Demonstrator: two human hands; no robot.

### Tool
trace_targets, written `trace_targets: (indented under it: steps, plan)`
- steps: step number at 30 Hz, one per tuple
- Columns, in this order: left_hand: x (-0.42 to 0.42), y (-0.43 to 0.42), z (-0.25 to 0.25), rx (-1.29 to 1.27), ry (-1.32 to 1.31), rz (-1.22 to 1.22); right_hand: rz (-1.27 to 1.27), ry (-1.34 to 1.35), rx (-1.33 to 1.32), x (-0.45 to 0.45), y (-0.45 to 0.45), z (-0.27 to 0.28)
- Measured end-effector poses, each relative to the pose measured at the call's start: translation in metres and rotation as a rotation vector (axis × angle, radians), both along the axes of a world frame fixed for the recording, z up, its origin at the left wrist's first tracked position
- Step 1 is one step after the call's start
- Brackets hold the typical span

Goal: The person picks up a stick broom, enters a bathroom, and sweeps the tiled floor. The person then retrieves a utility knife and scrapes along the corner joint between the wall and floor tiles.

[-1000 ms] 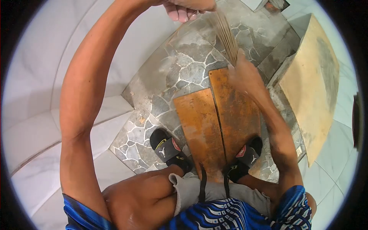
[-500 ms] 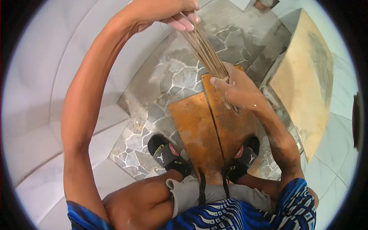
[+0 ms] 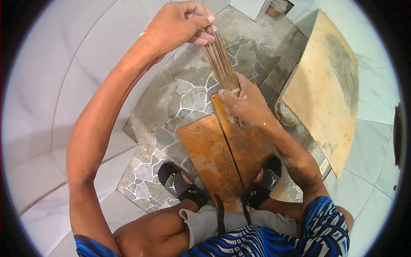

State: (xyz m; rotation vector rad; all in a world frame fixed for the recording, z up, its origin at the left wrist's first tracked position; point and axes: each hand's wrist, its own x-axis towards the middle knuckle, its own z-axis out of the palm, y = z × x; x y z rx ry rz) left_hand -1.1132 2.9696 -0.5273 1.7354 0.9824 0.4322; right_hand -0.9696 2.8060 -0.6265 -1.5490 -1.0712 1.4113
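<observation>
A stick broom [image 3: 223, 64], a bundle of long thin brown sticks, slants up and to the left in front of me. My right hand [image 3: 251, 105] is wrapped round its lower part, next to a pale band [image 3: 236, 91] that circles the sticks. Short stick ends poke out below that grip. At the upper end, my left hand [image 3: 180, 25] is closed, thumb and fingers pinched about the tips of some sticks. How many sticks it holds is hard to make out.
Below the bundle, two worn orange-brown boards [image 3: 209, 147] lie between my sandalled feet. A large pale curved panel [image 3: 319, 92] leans at the right. Stone-patterned floor [image 3: 192, 96] and white tiled walls [image 3: 38, 85] surround me.
My left hand has come lower into view, still at the stick tips. The bundle and my right hand appear shifted slightly left, along with the whole scene.
</observation>
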Motion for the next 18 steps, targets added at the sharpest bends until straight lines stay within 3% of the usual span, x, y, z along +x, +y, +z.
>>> trace_targets:
  steps: [18]
  plan:
    - [0.028,0.029,-0.037,-0.053,-0.035,0.036,-0.208,0.007,0.176,-0.019,0.009,-0.041]
